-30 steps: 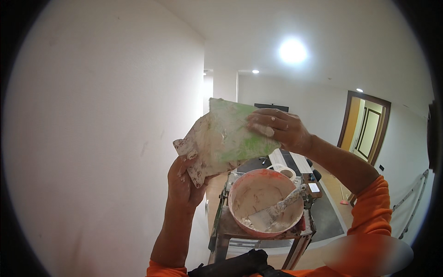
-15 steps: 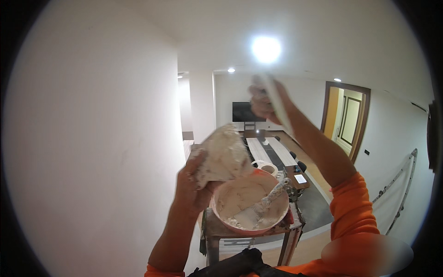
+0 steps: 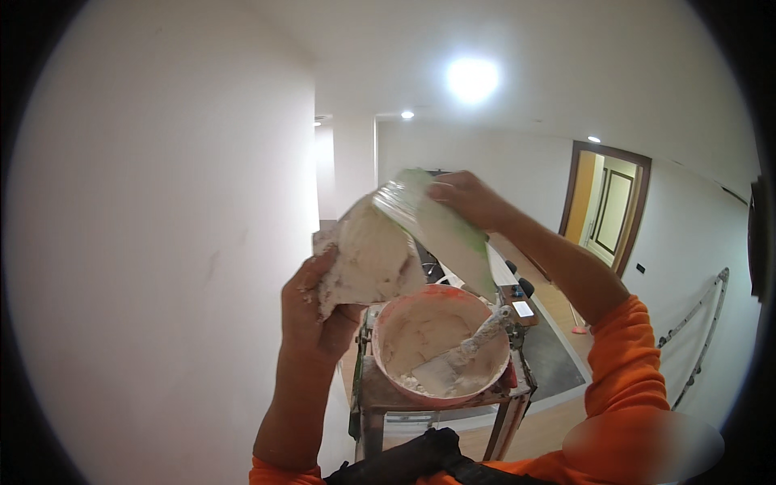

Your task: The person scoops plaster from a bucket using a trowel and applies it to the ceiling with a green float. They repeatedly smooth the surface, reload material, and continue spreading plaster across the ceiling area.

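Observation:
My left hand (image 3: 315,303) is closed on a flat plate (image 3: 376,259) coated with pale plaster, holding it tilted above the bucket. Plaster smears the fingers. With my right hand (image 3: 473,198) I grip the upper edge of a broad, pale, green-tinted spreader (image 3: 444,230). Its flat face slants down over the right side of the plate; whether they touch I cannot tell. Below both hands is a reddish-pink bucket (image 3: 444,401) holding pale plaster (image 3: 416,333). A plaster-caked scraper (image 3: 461,352) rests in it, blade in the plaster, handle leaning over the right rim.
The bucket stands on the top of a worn stand (image 3: 373,388). A white wall (image 3: 178,242) rises close on my left. Beyond the stand is a long table (image 3: 527,317) with dark chairs. Folded ladder-like rails (image 3: 705,347) lean on the right wall near a doorway (image 3: 606,210).
My right hand has come down with the spreader, bringing its face over the plate. My left hand has shifted slightly left with the plate. The bucket and scraper stay put.

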Demonstrator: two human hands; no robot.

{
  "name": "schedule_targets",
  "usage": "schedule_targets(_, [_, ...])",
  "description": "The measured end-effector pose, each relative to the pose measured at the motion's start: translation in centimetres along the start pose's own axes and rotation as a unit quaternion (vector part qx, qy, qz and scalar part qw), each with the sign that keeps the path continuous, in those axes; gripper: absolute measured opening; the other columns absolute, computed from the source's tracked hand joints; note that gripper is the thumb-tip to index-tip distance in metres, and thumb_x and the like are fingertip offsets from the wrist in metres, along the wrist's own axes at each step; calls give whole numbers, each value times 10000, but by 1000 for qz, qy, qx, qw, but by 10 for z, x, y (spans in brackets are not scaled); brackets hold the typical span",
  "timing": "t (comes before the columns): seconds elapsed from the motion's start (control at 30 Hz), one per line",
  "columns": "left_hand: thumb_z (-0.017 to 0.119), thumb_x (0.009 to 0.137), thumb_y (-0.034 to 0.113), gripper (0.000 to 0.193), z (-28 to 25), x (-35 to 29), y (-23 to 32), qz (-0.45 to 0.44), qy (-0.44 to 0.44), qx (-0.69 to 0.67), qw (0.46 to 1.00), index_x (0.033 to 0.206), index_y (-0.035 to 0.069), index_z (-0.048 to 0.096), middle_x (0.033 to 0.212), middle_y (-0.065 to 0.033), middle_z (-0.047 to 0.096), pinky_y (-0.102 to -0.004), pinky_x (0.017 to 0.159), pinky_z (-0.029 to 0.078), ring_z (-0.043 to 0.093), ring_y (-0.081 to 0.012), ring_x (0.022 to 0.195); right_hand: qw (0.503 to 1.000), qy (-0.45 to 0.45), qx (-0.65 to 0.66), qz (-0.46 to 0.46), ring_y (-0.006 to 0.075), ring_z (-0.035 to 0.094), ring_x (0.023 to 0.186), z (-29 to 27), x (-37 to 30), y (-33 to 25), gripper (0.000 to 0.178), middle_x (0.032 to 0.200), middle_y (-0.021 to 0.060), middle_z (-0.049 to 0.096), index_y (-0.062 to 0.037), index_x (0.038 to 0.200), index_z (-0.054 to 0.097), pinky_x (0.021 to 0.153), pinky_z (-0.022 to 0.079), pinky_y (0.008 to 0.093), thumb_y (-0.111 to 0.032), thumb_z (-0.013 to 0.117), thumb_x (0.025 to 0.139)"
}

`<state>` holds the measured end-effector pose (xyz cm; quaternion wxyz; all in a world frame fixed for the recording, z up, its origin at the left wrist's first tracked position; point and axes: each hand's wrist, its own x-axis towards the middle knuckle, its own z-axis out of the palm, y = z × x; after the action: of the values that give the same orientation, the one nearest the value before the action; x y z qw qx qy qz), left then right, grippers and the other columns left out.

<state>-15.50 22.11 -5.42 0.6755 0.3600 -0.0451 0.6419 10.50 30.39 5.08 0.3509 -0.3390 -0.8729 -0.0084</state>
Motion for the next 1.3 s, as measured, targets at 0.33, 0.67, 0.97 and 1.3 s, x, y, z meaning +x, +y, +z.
schedule_targets(0.33, [381,1044,297,473,13,25,42,57,90,249,963,1315,-87,437,1226,-206,577,-455,948,556,634,-300,1099,974,175,-141,31,145,640,862,-62,-74,-65,347,981,88,660,-6,1145,590,791,532,307,-135,704,844])
schedule_targets(0.67, [332,1046,260,458,89,30,-37,-72,95,340,933,1257,-120,476,1147,-236,609,-417,867,596,673,-311,1014,955,96,-199,-200,276,686,918,-74,-110,-65,252,1060,117,704,-84,1115,660,764,574,380,-66,694,866])
schedule_targets(0.97, [276,1050,200,445,86,49,-54,-121,147,215,958,1350,-124,331,1286,-277,486,-533,923,583,581,-404,1166,967,-24,-180,-178,248,687,816,-84,-120,-50,213,954,128,724,-63,1093,696,726,565,367,-102,683,883])
schedule_targets(1.3, [327,1053,224,436,69,33,-25,10,117,148,982,1314,-105,442,1298,-275,543,-510,1069,465,561,-395,1216,876,-60,415,239,180,682,884,-122,-110,-6,314,1072,106,675,34,1206,603,803,575,308,-103,621,925])
